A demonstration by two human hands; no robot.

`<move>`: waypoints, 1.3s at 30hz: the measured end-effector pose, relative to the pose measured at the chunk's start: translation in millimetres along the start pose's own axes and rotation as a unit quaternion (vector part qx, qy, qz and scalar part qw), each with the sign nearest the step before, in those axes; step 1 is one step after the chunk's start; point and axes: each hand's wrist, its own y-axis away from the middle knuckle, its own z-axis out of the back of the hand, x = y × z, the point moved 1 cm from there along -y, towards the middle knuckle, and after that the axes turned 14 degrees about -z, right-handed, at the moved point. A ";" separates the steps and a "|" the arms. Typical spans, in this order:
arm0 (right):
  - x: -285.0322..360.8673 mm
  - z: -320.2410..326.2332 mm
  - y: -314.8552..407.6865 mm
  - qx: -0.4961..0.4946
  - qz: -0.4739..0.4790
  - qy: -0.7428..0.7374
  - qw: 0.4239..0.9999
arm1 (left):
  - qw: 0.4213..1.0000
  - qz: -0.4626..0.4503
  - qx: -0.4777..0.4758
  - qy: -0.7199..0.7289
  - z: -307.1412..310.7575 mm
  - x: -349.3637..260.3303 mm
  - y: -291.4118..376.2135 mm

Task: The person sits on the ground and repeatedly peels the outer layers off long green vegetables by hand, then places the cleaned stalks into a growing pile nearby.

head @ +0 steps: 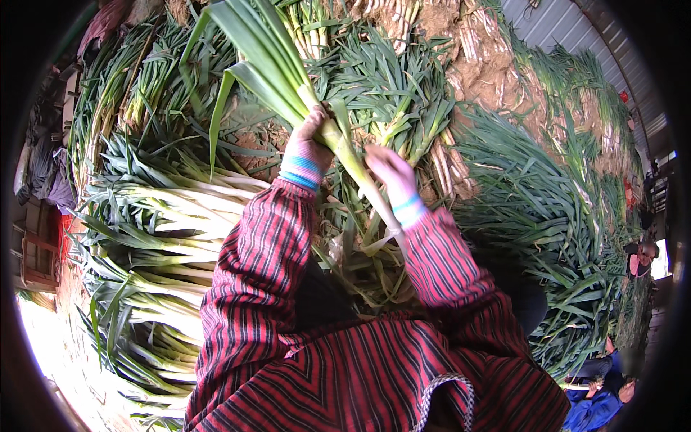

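My left hand (309, 141) grips a large green onion (351, 162) around the part where its leaves fan out. The broad green leaves point up and left, and the pale stalk slants down to the right, passing under my right forearm. My right hand (393, 171) is blurred beside the stalk, fingers towards it; whether it touches or pinches anything cannot be seen. A loose leaf (339, 113) stands off the stalk near my left hand. Both wrists have blue-banded knit cuffs. Below the stalk lie stripped leaves and peelings (372, 270).
Pale-stalked onions (189, 210) lie in a row at left. A heap of leafy onions (540, 200) fills the right side, and bundles with soil-covered roots (480, 70) lie farther off. A person in blue (596, 405) sits at lower right; another person (641, 259) is farther back.
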 end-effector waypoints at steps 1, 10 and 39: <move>6.8 -11.3 -15.8 -0.005 0.001 -0.024 1.000 | 1.000 0.010 0.005 -0.008 -1.5 8.5 1.1; -14.5 -27.5 -35.9 -0.006 -0.015 -0.273 0.962 | 0.997 0.012 0.018 -0.069 -20.1 -2.5 4.0; -93.8 200.6 142.8 -0.041 -0.157 0.473 0.866 | 0.956 -0.224 -0.144 -0.124 2.6 -83.3 -22.4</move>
